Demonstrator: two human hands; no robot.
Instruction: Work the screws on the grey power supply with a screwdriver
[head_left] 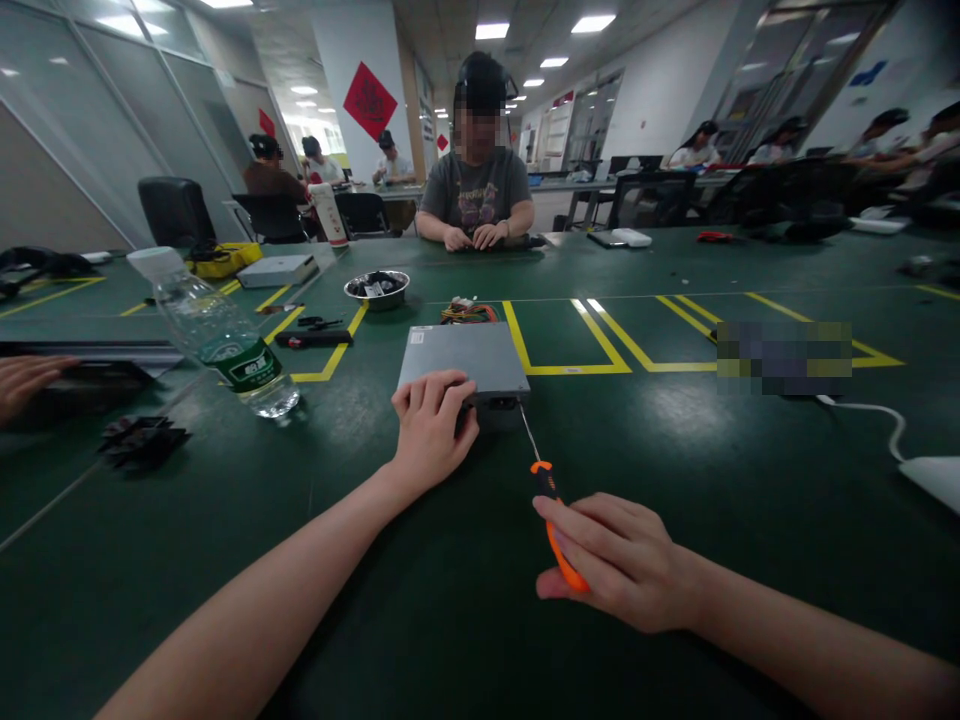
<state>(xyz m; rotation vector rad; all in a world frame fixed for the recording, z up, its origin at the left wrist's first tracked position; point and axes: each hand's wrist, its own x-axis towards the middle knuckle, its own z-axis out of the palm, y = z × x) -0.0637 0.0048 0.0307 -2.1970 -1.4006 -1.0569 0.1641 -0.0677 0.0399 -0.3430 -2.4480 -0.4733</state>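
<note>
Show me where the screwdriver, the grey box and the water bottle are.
screwdriver (556, 525), head view, orange handle.
grey box (472, 358), head view, top face.
water bottle (225, 342), head view, clear body above label.

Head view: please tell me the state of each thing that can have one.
Grey metal box: flat on the table, left hand pressing it.
Orange-handled screwdriver: gripped by right hand, tip at the box.
Clear plastic water bottle: capped, upright.
Round metal bowl: holding dark parts.
</note>
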